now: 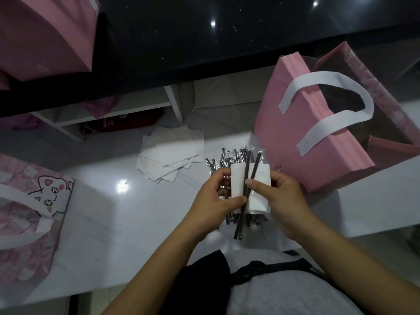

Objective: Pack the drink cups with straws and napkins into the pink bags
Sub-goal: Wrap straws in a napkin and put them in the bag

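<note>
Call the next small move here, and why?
Probably carry the bundle to the open pink bag on the right. Both hands, left and right, already pinch two wrapped straws against a folded napkin, so the set looks gathered.

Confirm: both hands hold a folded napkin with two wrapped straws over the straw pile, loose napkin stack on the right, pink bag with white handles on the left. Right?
One error: the sides are swapped. In the head view the loose napkin stack lies left of the hands, and the pink bag with white handles stands to their right. The rest holds: left hand and right hand hold the folded napkin with two straws over the straw pile.
</note>
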Demonstrator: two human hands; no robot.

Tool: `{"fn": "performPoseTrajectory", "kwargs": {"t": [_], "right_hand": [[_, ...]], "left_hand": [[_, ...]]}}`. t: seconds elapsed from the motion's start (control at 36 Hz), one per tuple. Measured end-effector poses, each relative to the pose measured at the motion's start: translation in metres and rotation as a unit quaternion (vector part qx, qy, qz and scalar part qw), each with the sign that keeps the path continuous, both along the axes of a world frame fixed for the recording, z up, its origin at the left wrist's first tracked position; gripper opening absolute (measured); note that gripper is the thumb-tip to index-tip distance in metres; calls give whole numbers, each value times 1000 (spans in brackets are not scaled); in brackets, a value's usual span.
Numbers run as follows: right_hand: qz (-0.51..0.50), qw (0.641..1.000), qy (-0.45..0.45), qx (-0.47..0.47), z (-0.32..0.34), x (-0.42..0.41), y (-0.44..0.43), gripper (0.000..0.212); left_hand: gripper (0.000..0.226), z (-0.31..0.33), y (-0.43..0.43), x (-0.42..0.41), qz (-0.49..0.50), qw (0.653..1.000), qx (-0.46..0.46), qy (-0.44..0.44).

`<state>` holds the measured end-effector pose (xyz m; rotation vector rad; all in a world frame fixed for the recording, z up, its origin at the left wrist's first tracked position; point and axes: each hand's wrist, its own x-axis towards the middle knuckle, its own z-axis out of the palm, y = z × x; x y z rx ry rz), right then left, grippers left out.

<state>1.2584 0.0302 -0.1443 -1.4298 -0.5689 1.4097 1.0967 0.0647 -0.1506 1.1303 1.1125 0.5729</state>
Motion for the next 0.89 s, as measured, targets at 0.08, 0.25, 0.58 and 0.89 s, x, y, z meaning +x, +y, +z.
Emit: {"fn": "performPoseTrajectory", "kwargs": {"t": [0.08,0.25,0.58,0.89], "right_hand": [[6,1000,0,3,-2,0,-1,22],[-9,997,71,-10,-3,1,-4,22],[-5,995,95,-42,3,0,-7,10],[35,960,271,-51,-3,11,-20,27]], "left_hand": [[48,0,-1,0,2,999,-32,-19],[55,1,-6,-1,-9,992,-110,-67],[30,21,-11,-14,13,992,70,102],[52,26,-38,6,34,937,254,236]]}}
